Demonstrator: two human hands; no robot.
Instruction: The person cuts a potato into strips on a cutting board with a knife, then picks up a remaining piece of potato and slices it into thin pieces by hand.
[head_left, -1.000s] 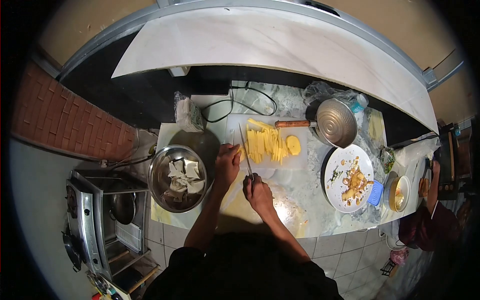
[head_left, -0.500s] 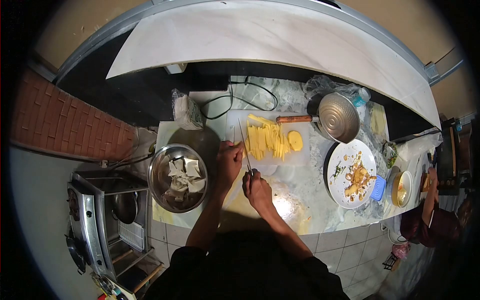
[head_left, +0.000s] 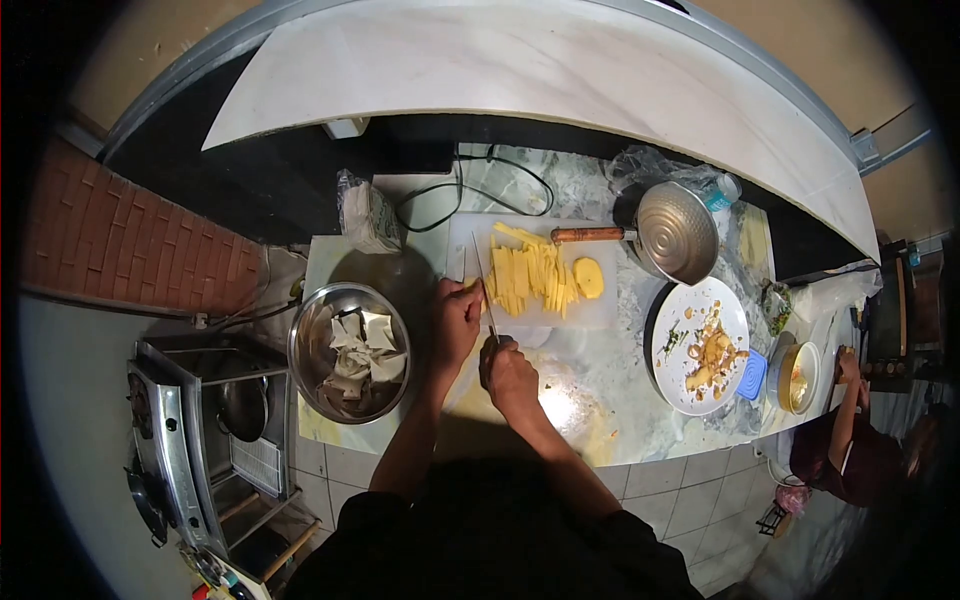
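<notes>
My right hand [head_left: 513, 377] is wrapped round the handle of a knife [head_left: 481, 272], whose blade points away from me over the left part of a white cutting board [head_left: 590, 314]. My left hand [head_left: 457, 320] is closed on a small yellow piece [head_left: 470, 285] at the board's left edge, beside the blade. Just right of the blade lie yellow sticks [head_left: 528, 272] in a row, with a round yellow slice [head_left: 588, 278] beyond them.
A steel bowl [head_left: 301, 352] with white pieces stands at left, near a wrapped stack [head_left: 369, 219]. At right are a pan [head_left: 677, 235], a white plate of peelings [head_left: 673, 377], a blue lid [head_left: 751, 375] and a tub [head_left: 799, 378]. Another person [head_left: 846, 452] works far right.
The view has shifted slightly. The co-worker's arm has moved, and a second hand of theirs now shows. My hands keep nearly the same hold.
</notes>
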